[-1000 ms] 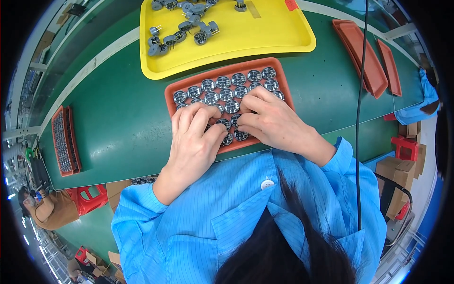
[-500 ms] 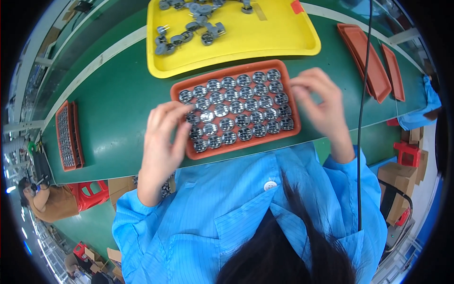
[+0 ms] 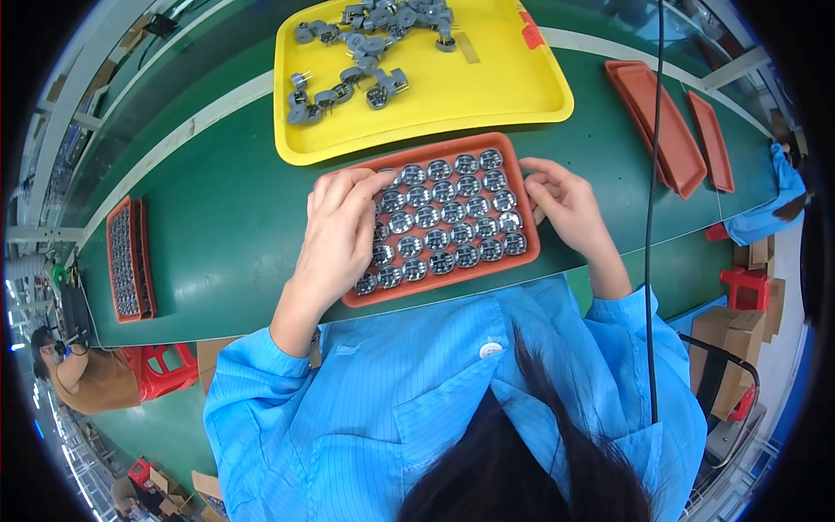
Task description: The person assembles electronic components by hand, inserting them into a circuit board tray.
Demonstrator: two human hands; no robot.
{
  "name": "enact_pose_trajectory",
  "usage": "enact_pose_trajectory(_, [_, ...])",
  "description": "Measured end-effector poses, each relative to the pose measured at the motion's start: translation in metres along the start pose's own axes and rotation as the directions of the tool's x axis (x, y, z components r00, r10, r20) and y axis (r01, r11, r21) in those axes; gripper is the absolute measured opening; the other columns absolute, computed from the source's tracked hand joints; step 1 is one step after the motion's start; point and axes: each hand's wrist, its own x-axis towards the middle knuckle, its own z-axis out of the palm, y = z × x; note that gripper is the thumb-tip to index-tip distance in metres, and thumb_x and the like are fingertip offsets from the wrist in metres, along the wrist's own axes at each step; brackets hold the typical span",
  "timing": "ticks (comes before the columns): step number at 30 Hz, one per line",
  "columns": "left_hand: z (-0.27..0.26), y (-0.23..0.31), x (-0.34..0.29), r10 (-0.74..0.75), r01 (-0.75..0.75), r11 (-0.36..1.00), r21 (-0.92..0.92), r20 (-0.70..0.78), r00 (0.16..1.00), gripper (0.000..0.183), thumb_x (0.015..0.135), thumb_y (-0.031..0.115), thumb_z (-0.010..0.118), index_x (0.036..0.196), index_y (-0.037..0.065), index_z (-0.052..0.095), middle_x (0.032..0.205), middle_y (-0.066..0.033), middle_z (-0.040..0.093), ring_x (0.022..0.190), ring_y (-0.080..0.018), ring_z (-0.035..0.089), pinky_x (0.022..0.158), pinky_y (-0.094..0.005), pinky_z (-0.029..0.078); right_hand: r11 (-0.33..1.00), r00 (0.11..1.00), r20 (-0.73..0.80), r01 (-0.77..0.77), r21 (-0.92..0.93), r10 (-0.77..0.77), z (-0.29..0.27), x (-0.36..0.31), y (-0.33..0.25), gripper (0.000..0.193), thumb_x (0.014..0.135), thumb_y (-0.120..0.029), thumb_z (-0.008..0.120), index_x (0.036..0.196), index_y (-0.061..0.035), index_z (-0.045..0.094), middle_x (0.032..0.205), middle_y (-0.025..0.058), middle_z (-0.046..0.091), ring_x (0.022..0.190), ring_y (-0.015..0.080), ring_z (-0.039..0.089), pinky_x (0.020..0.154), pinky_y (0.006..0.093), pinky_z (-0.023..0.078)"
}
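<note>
An orange tray (image 3: 522, 261) lay on the green worktop (image 3: 226, 217) just in front of the person, its long side running left to right and tilted a little, so that the right end sat farther away. It was filled with rows of small round grey metal parts (image 3: 444, 213), each in its own pocket. The left hand (image 3: 339, 230) rested flat over the left end of the tray, fingers (image 3: 352, 187) lying close together and pointing toward the far edge, covering the parts of the leftmost columns; it pinched nothing that could be seen. The right hand (image 3: 565, 204) sat against the tray's right end, fingers (image 3: 544, 187) curled and bunched at the rim, the thumb side touching the tray wall (whether a part was caught between the fingertips I could not tell). Beyond the tray, touching or nearly touching its far edge, stood a larger yellow tray (image 3: 487, 96) with a loose heap of grey parts with pins (image 3: 365, 43) gathered at its far left corner. Well apart to the right, a stack of empty orange trays (image 3: 661, 122) lay slanted on the worktop, with one more orange tray (image 3: 711, 139) just beside it. At the far left edge another filled orange tray (image 3: 126, 257) stood lengthwise. A black cable (image 3: 652, 217) hung down across the right side of the view, and the person's blue sleeves came in from the near edge.
</note>
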Motion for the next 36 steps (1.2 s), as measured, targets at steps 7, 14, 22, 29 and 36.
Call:
enact_pose_trajectory(7, [-0.001,-0.035,-0.011,-0.327,0.264,0.933,-0.245,-0.273,0.905,0.045,0.098,0.003,0.049,0.143,0.003,0.044,0.116,-0.0106,0.061,0.095,-0.0175,0.060,0.087,-0.0338,0.050,0.999,0.998,0.039,-0.053,-0.011,0.053,-0.006,-0.004,-0.007,0.035,0.100,-0.006,0.052,0.133,0.0054,0.053,0.094,0.0081,0.066,0.070,0.0109,0.065,0.055,0.0237,0.055])
enact_pose_trajectory(14, [-0.022,-0.020,-0.068,-0.632,0.623,0.367,-0.691,0.306,0.712,0.050,0.097,0.001,0.054,0.144,-0.007,0.039,0.109,-0.0094,0.061,0.098,-0.0137,0.063,0.079,-0.0291,0.057,0.986,0.962,0.231,-0.161,0.049,0.146,-0.014,-0.024,-0.015,0.047,0.096,-0.004,0.057,0.141,0.0044,0.046,0.096,0.0080,0.063,0.065,0.0122,0.066,0.055,0.0253,0.055])
enact_pose_trajectory(22, [-0.062,-0.026,-0.114,-0.563,0.481,0.343,-0.807,0.234,0.793,0.055,0.091,-0.006,0.058,0.144,-0.004,0.041,0.112,-0.0070,0.057,0.099,-0.0140,0.064,0.085,-0.0289,0.056,0.939,0.924,0.369,-0.211,0.272,0.100,0.029,-0.039,-0.034,0.066,0.092,0.008,0.055,0.152,0.0004,0.028,0.112,0.0085,0.052,0.081,0.0136,0.065,0.063,0.0259,0.058])
enact_pose_trajectory(29, [-0.131,-0.051,-0.199,-0.732,0.240,0.311,-0.920,-0.070,0.678,0.056,0.092,0.001,0.061,0.144,-0.003,0.041,0.115,-0.0069,0.055,0.100,-0.0151,0.065,0.082,-0.0304,0.058,0.982,0.806,0.592,-0.092,0.164,-0.023,0.143,0.033,-0.111,0.070,0.089,0.007,0.057,0.153,-0.0002,0.028,0.111,0.0081,0.052,0.075,0.0142,0.063,0.070,0.0266,0.055])
enact_pose_trajectory(36, [-0.203,-0.118,-0.258,-0.806,0.029,0.472,-0.881,-0.418,0.419,0.054,0.092,0.003,0.062,0.143,-0.002,0.043,0.115,-0.0062,0.056,0.103,-0.0162,0.063,0.084,-0.0318,0.055,0.991,0.601,0.797,-0.056,0.122,-0.064,0.335,0.168,-0.202,0.045,0.087,0.003,0.053,0.132,-0.0009,0.058,0.098,-0.0012,0.065,0.073,0.0039,0.055,0.065,0.0203,0.047])
